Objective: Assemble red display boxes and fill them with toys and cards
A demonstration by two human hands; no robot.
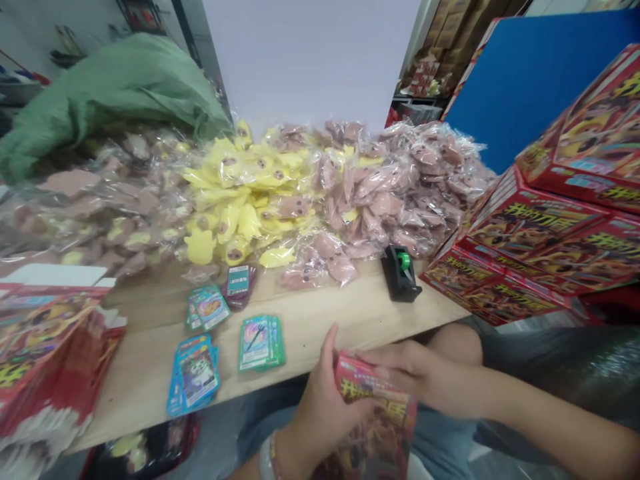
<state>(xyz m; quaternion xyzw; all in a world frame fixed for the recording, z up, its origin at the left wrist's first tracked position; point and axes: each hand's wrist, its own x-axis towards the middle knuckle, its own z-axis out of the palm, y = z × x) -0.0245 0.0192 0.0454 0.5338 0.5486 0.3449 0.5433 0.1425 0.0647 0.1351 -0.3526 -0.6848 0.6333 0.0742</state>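
Over my lap, just off the table's front edge, I hold a red printed box (373, 427) with yellow lettering. My left hand (325, 393) wraps round its left side, thumb lying across the printed front. My right hand (407, 370) presses at the top right end of the box, fingers bent over the top edge. Its fingertips are partly hidden and slightly blurred. Left of my hands on the table lie a green card stack (261, 343), a blue card stack (194, 377), a teal card stack (209, 307) and a dark purple stack (239, 285).
Bagged pink pieces (383, 200) and yellow pieces (245, 193) heap along the table's back. A black tape dispenser (400, 273) stands right of centre. Red boxes (545, 233) are stacked at right; flattened red cartons (50, 360) pile at left. A green sack (115, 93) sits behind.
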